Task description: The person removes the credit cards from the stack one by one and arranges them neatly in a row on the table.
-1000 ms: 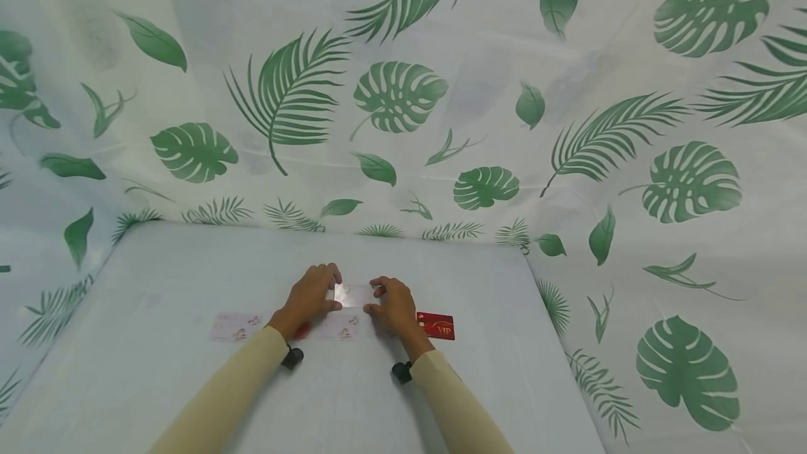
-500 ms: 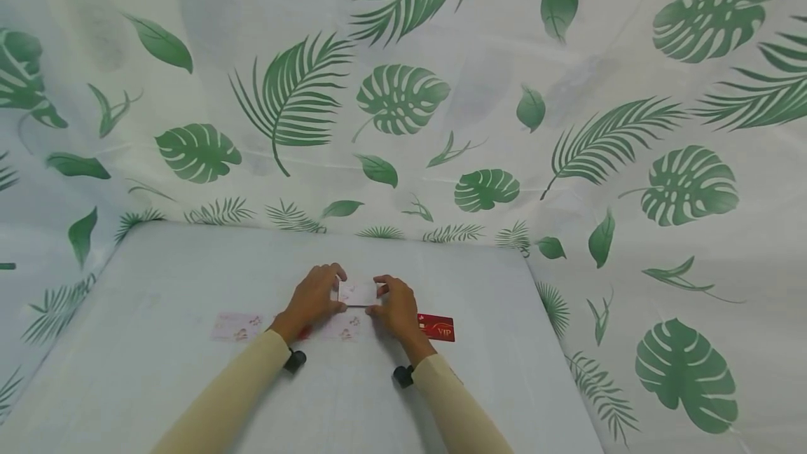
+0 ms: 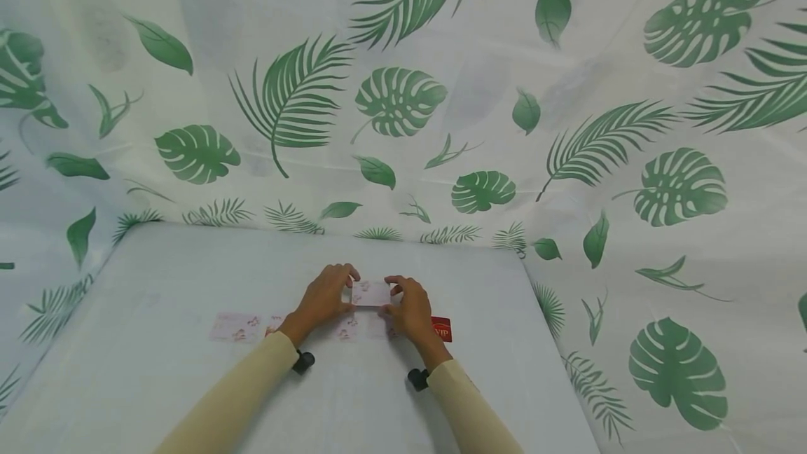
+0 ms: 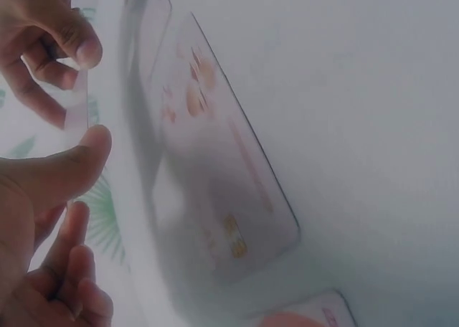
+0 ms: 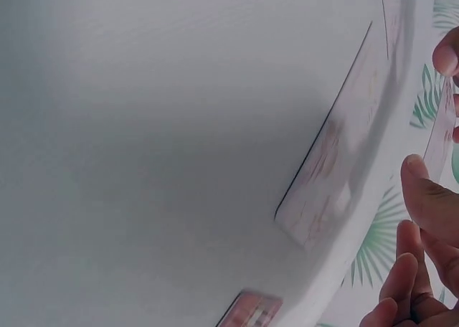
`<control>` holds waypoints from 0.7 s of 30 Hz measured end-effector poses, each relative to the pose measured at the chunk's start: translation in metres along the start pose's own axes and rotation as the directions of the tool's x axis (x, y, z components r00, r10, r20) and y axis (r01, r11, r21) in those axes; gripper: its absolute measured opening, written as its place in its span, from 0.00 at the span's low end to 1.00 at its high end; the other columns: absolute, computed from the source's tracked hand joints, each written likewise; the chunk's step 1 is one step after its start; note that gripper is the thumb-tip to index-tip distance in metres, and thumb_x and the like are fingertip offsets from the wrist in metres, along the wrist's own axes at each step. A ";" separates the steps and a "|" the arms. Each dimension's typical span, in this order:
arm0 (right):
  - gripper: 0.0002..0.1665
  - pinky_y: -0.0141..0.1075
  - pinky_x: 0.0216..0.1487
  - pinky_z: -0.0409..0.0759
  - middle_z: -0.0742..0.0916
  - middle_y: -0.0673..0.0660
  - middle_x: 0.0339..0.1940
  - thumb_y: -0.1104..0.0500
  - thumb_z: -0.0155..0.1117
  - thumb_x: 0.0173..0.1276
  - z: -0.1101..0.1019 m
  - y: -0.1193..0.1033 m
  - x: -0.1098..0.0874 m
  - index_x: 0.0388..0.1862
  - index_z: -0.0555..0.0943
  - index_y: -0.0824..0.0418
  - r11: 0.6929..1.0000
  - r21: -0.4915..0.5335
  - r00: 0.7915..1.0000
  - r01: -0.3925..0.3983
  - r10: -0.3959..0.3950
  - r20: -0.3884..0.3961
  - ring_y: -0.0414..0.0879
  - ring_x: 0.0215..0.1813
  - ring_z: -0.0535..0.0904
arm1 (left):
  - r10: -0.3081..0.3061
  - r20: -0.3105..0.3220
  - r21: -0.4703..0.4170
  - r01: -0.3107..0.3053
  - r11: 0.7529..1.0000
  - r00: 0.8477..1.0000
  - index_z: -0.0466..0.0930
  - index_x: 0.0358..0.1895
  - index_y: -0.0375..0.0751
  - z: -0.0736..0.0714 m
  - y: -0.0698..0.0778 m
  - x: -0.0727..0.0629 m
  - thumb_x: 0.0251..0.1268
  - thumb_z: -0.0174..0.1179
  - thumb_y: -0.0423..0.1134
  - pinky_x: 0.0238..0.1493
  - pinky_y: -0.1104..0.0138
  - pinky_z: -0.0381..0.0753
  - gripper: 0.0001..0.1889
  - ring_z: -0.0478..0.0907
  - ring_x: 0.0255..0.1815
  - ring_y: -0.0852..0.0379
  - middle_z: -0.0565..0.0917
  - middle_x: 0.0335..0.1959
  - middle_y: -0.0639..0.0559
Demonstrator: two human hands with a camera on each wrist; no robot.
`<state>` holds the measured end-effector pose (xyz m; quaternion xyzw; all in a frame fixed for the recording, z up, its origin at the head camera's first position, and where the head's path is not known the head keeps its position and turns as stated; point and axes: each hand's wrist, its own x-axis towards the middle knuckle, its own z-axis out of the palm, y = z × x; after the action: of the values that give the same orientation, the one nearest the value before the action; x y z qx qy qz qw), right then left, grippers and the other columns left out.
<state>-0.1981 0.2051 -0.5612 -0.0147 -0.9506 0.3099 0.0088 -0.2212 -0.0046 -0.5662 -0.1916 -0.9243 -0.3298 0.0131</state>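
Observation:
In the head view, my left hand (image 3: 323,296) pinches the left end of a pale pink card (image 3: 370,293), and my right hand (image 3: 411,308) pinches its right end. The card is raised over the table with its printed face in sight. Below it lies a row of cards. A pale pink card (image 3: 235,326) is leftmost, then a reddish card (image 3: 272,324) partly behind the left wrist. Another pale pink card (image 3: 345,328) lies between the arms. A red VIP card (image 3: 443,328) is half hidden by the right wrist. The left wrist view shows a flat card (image 4: 215,155) with a gold chip.
The cards lie on a white table (image 3: 157,384). Behind and beside it hangs a white curtain (image 3: 416,153) with green leaves. A dark wrist camera (image 3: 418,379) sits at the right cuff, another wrist camera (image 3: 304,361) at the left.
Both hands have shifted to the right with the card between them. Its bright glare is gone and the pink print shows. More of the VIP card is now covered by the right wrist.

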 end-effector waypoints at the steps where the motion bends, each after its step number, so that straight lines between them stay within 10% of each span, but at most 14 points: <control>1: 0.34 0.41 0.50 0.77 0.87 0.51 0.46 0.63 0.84 0.60 -0.001 0.002 0.000 0.65 0.84 0.48 1.000 0.001 1.000 0.000 0.000 0.000 0.46 0.44 0.76 | 0.000 0.005 -0.002 0.000 1.000 1.000 0.79 0.57 0.45 0.000 0.002 0.000 0.49 0.85 0.35 0.49 0.56 0.80 0.31 0.75 0.49 0.52 0.83 0.44 0.51; 21: 0.37 0.37 0.41 0.71 0.87 0.51 0.45 0.65 0.85 0.56 -0.032 0.031 -0.013 0.65 0.85 0.50 0.999 -0.008 0.999 0.031 -0.032 -0.043 0.45 0.41 0.75 | 0.059 -0.018 -0.019 -0.059 0.998 0.998 0.81 0.60 0.47 0.011 0.029 0.000 0.57 0.81 0.38 0.53 0.57 0.82 0.28 0.76 0.50 0.54 0.85 0.46 0.52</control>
<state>-0.1836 0.2484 -0.5542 -0.0064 -0.9515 0.3057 0.0340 -0.2094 0.0226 -0.5576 -0.2160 -0.9149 -0.3399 0.0289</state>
